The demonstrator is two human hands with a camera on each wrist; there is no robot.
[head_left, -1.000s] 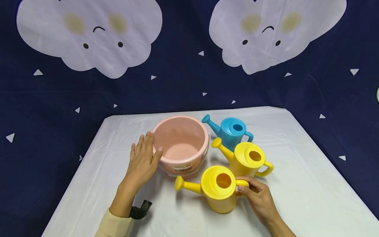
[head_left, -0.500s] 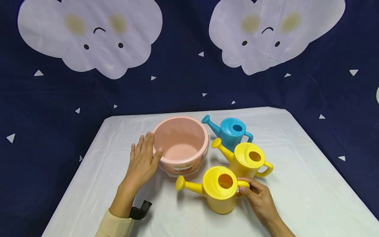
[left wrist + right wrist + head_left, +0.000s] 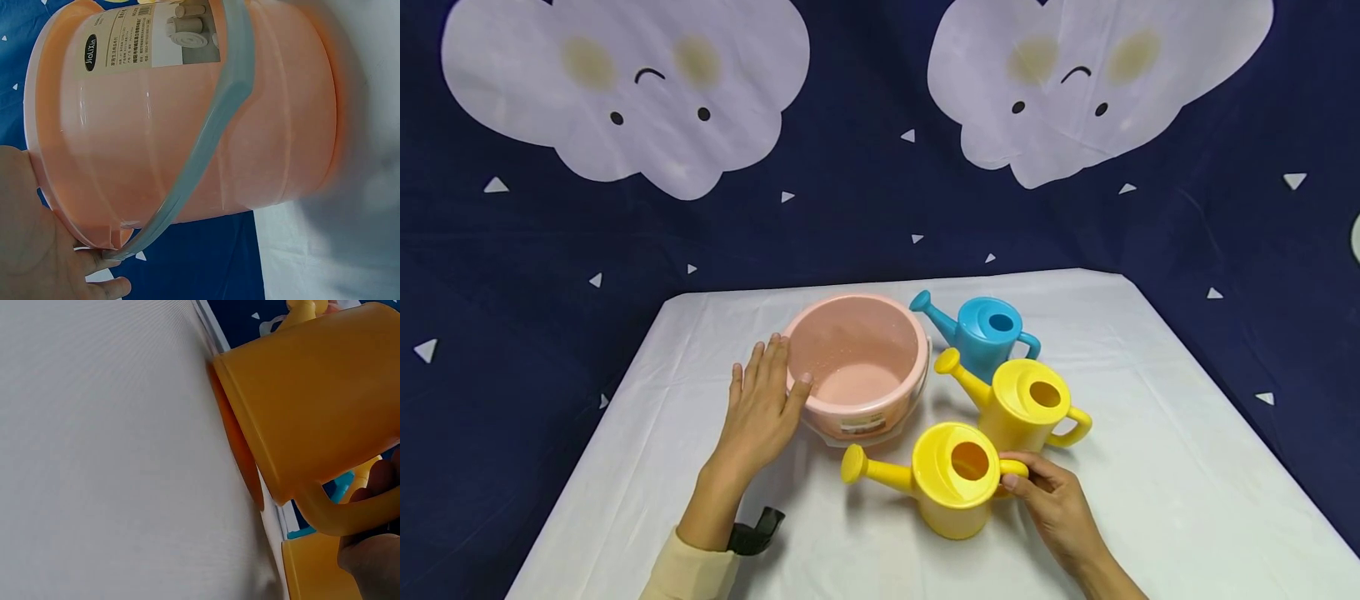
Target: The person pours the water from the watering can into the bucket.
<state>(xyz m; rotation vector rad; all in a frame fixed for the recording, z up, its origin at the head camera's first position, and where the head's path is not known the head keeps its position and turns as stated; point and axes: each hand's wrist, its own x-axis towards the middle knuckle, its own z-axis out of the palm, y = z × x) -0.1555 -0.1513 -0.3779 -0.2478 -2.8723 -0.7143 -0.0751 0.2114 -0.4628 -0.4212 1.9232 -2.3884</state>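
Observation:
My left hand [image 3: 763,408] rests against the left side of a pink plastic bucket [image 3: 883,408], its fingers straight along the rim and the thumb at the rim's near edge. In the left wrist view, the fingertips are beside the end of the bucket's grey carrying handle [image 3: 206,140]. With my right hand [image 3: 1060,508] I grip the handle of a yellow watering can [image 3: 936,475], whose spout points left in front of the bucket. The right wrist view shows this watering can [image 3: 319,394] slightly tilted, with a narrow gap between part of its base and the cloth.
Just behind the held can stands a second yellow watering can [image 3: 1015,425]. A blue watering can [image 3: 985,342] is farther back, right of the bucket. White cloth [image 3: 1180,467] covers the table, and a dark blue cloud-print curtain [image 3: 865,217] hangs behind it.
The held yellow watering can has shifted very slightly, its lower part leftward. My left hand, the bucket and the other two watering cans look unmoved.

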